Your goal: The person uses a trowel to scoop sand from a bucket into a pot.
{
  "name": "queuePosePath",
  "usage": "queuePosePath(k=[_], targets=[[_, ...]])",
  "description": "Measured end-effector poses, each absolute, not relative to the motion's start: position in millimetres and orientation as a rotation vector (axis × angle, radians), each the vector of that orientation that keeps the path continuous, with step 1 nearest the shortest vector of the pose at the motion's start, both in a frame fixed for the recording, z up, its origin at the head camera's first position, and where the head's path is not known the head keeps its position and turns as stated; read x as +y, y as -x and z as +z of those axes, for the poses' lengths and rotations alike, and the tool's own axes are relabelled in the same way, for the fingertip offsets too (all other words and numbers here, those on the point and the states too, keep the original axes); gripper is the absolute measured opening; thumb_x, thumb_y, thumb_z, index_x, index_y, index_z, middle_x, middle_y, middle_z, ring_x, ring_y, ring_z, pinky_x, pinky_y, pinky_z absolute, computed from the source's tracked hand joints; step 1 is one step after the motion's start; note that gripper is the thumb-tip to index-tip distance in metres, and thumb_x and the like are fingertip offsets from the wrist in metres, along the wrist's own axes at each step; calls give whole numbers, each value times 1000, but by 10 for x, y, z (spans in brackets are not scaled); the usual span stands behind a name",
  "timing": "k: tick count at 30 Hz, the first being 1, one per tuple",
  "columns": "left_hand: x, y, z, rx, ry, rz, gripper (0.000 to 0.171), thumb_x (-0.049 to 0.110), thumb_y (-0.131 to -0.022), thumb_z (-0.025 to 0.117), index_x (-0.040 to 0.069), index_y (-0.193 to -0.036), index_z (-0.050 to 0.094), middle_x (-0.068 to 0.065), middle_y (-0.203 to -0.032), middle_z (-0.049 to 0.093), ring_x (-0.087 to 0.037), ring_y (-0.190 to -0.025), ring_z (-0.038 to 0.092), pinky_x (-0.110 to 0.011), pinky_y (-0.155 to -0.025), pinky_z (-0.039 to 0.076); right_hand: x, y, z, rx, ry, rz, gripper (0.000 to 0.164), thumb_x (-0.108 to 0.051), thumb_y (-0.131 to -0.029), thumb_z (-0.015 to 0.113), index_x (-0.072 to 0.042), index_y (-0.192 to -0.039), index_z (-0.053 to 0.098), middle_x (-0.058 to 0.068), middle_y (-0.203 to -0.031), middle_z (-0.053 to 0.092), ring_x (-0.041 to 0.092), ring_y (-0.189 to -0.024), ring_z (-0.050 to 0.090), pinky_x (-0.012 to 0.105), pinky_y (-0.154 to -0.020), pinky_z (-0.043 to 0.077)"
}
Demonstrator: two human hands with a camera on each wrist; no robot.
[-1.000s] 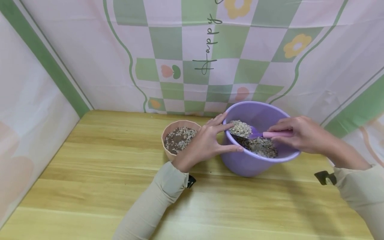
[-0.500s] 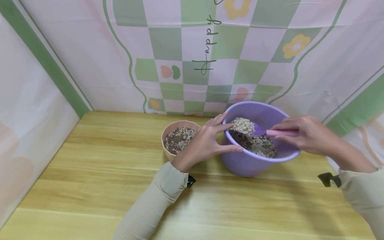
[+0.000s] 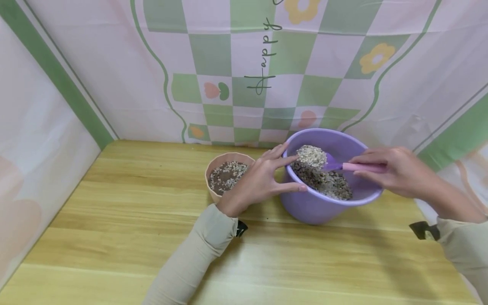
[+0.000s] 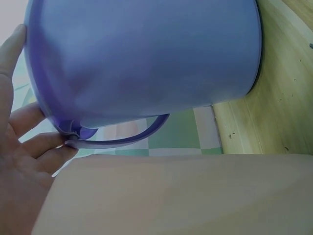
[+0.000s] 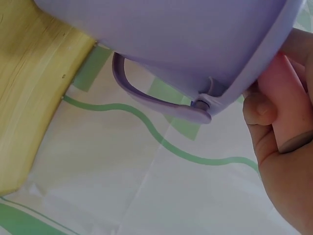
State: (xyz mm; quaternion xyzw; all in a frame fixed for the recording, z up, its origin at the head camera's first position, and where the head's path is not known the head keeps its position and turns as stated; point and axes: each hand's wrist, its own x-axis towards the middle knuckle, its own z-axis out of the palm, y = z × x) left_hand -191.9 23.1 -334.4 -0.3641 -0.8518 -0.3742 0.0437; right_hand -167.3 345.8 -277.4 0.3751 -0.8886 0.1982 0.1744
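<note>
My right hand [image 3: 398,169] grips the pink handle of a small garden trowel [image 3: 364,167] with a purple blade. The blade carries a heap of pale gravel [image 3: 311,156], held inside the purple bucket [image 3: 312,209] above darker, mixed gravel [image 3: 324,182]. My left hand [image 3: 263,178] rests on the bucket's left rim, fingers spread and fairly straight, the thumb along the near side. In the left wrist view its fingertips touch the rim beside the bucket's handle [image 4: 122,142]. Past my left wrist stands a peach pot [image 3: 214,192] of brown soil sprinkled with pale grains, partly covered by that hand.
The wooden table [image 3: 133,220] carries both containers near its back edge. A checked green and white cloth [image 3: 249,63] hangs right behind them, with more fabric walls at left and right. A few dark specks lie on the wood.
The trowel with its heap of gravel has shifted slightly to the right and up inside the bucket, my right hand moving with it. My left hand stays on the rim.
</note>
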Motion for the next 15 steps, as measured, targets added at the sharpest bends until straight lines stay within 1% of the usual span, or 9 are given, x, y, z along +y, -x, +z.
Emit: queuePosePath(k=[3,6,10,15], targets=[[220,1923,-3336,-2596,1131,-1147,79,60,-81,74,21,-145,53,2,-165,18,-24,-150,19,-52,-117,25,3476,1659,-2757,-2512,-1052,551,36,8,-65,85,-6,-98,79,4,-87,76,-7,-68,64,12,-53,52],[214,1924,-3330,-2595,1140,-1157,78,61,-81,73,20,-145,53,6,-165,15,-19,-150,16,-50,-118,24,3497,1644,-2739,-2516,-1018,526,35,6,-64,86,-5,-97,78,6,-85,75,-7,-65,63,11,-52,51],[201,1927,-3326,-2600,1146,-1176,78,60,-82,73,20,-145,53,9,-165,13,-17,-150,15,-50,-118,23,3517,1635,-2723,-2514,-998,507,35,5,-63,87,-4,-96,78,6,-83,75,-7,-63,61,11,-52,50],[179,1928,-3318,-2604,1154,-1172,77,60,-83,72,19,-145,53,11,-164,12,-19,-150,18,-50,-118,23,3520,1636,-2684,-2489,-1017,486,36,4,-61,87,-5,-95,79,3,-83,74,-8,-61,59,11,-53,49]])
